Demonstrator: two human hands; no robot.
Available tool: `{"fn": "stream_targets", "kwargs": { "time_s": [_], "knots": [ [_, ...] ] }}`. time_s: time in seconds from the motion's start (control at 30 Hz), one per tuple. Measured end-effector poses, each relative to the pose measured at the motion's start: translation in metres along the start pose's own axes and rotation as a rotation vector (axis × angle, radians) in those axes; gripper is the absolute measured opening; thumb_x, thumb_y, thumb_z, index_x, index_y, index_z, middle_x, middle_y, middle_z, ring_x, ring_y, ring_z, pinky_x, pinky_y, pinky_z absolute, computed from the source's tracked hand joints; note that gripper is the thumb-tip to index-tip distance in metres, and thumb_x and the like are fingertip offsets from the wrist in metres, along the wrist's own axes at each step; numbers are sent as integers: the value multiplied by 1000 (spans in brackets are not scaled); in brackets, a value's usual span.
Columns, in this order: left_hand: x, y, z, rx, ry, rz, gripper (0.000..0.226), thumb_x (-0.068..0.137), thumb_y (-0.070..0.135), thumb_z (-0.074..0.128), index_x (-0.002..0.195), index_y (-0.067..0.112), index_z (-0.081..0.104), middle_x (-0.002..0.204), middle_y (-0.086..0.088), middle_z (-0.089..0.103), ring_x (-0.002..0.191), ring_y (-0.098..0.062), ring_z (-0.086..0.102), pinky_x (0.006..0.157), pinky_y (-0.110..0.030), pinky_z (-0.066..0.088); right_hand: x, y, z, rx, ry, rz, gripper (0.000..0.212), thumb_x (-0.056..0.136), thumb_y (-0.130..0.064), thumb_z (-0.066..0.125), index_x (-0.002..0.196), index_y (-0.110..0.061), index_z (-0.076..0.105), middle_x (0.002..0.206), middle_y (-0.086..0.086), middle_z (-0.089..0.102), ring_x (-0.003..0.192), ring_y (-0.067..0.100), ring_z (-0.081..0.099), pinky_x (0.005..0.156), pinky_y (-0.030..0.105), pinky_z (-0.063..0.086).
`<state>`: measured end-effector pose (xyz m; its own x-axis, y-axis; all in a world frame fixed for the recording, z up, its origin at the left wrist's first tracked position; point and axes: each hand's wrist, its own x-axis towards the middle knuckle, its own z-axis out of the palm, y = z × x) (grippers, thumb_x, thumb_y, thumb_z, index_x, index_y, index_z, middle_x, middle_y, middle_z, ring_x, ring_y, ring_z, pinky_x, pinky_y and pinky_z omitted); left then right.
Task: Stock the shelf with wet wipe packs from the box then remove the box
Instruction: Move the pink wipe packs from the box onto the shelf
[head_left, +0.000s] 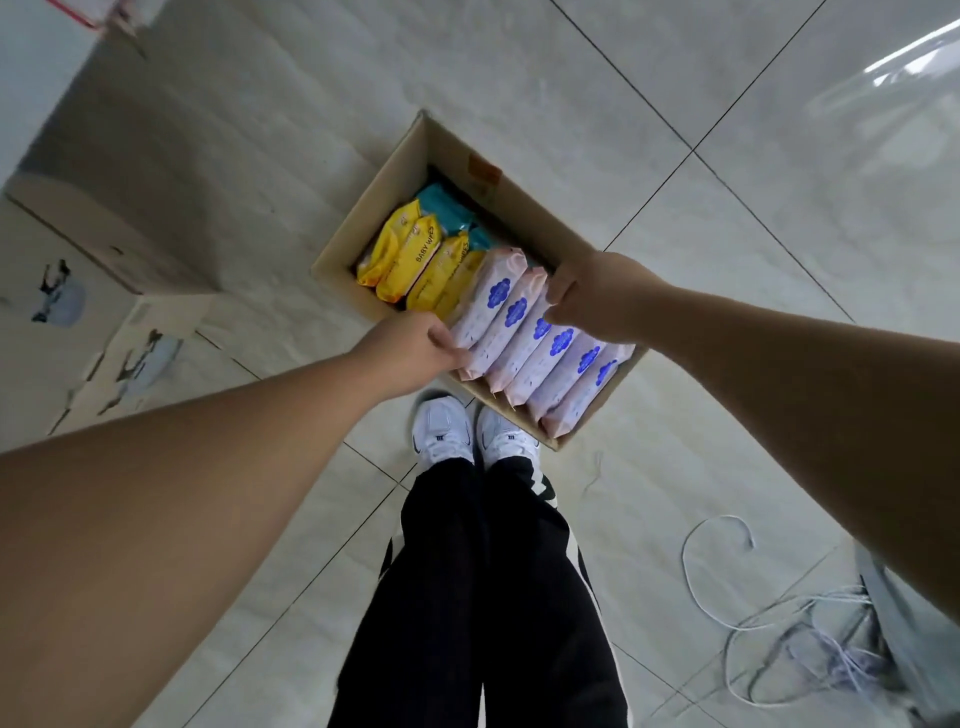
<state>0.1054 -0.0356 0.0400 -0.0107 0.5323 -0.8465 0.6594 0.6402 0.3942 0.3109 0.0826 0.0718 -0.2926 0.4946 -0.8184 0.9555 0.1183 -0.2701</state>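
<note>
1. Head view: an open cardboard box (371, 195) stands on the tiled floor (675, 78), just ahead of two white sneakers (444, 431).
2. Six pink wet wipe packs (524, 338) with blue emblems stand on edge in one row at the near end of the box, each touching the next.
3. Four yellow baby wipes packs (415, 260) stand in a row at the far-left side of the box, beside the pink row.
4. Teal packs (447, 205) lie behind the yellow ones. Two seem to show, but the count is not certain.
5. The left hand (415, 348) has its fingers curled onto the left ends of the pink packs.
6. The right hand (592, 291) grips the opposite ends, fingers curled over the tops, so the row is clasped between both hands.
7. Two printed cartons (78, 291) stand to the left, well apart from the box.
8. One tangled white cord (719, 517) lies on the floor at lower right.
</note>
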Motion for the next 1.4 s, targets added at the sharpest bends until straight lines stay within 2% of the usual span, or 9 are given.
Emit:
{"fn": "stream_targets", "kwargs": {
  "time_s": [0.3, 0.5, 0.57, 0.73, 0.83, 0.97, 1.03, 1.2, 1.4],
  "knots": [
    [52, -27, 20, 196, 68, 52, 38, 80, 51, 76, 96, 24, 54, 95, 4, 64, 87, -20, 61, 71, -35, 49, 52, 0, 28, 51, -11, -38, 36, 90, -6, 59, 108, -36, 70, 107, -10, 71, 92, 15, 69, 79, 31, 60],
    [71, -29, 10, 396, 155, 120, 44, 80, 51, 71, 109, 22, 55, 103, 1, 68, 94, -27, 64, 76, -39, 54, 69, -2, 31, 117, 70, -65, 30, 87, -13, 58, 107, -36, 59, 103, -5, 71, 90, 20, 70, 77, 40, 61],
    [76, -32, 2, 427, 179, 115, 39, 84, 45, 67, 110, 20, 56, 105, -3, 69, 96, -31, 64, 80, -39, 53, 77, -6, 33, 119, 107, -96, 34, 86, -12, 60, 112, -34, 56, 106, -8, 68, 93, 18, 66, 75, 32, 55],
    [91, -52, -16, 276, 275, 28, 38, 97, 44, 53, 116, 11, 55, 107, -13, 69, 98, -37, 63, 77, -37, 48, 100, -28, 39, 102, 209, -103, 57, 84, -14, 69, 135, -26, 46, 128, 7, 47, 99, 29, 63, 84, 39, 54],
    [95, -58, -20, 272, 229, 29, 54, 92, 53, 58, 124, 10, 52, 114, -11, 66, 100, -34, 62, 81, -40, 52, 116, -37, 40, 109, 103, -34, 73, 82, -25, 79, 143, -21, 38, 128, 9, 52, 102, 29, 62, 79, 35, 53],
    [99, -60, -17, 328, 240, 46, 47, 89, 49, 64, 116, 11, 53, 111, -11, 66, 98, -33, 62, 82, -40, 51, 131, -42, 45, 39, -12, 12, 85, 75, -36, 87, 143, -15, 39, 128, 10, 59, 105, 29, 63, 73, 37, 56],
    [101, -59, -15, 360, 244, 43, 39, 88, 48, 64, 105, 14, 55, 104, -8, 67, 94, -31, 62, 87, -40, 49, 135, -40, 47, -34, 7, 33, 83, 72, -43, 88, 136, -12, 46, 123, 10, 60, 106, 29, 63, 75, 34, 49],
    [99, -51, -9, 383, 293, -43, 33, 93, 49, 59, 82, 18, 57, 81, -3, 64, 79, -27, 59, 79, -36, 39, 134, -36, 47, 36, -55, 179, 50, 65, -48, 90, 86, -12, 61, 76, 1, 62, 82, 23, 65, 64, 30, 47],
    [89, -38, -20, -137, 383, 14, 12, 99, 31, 58, 94, 20, 57, 96, 0, 66, 87, -21, 61, 74, -33, 50, 122, -37, 40, 56, -144, 105, 46, 76, -43, 85, 99, -14, 59, 84, -1, 62, 76, 16, 58, 63, 28, 43]
  ]
}}
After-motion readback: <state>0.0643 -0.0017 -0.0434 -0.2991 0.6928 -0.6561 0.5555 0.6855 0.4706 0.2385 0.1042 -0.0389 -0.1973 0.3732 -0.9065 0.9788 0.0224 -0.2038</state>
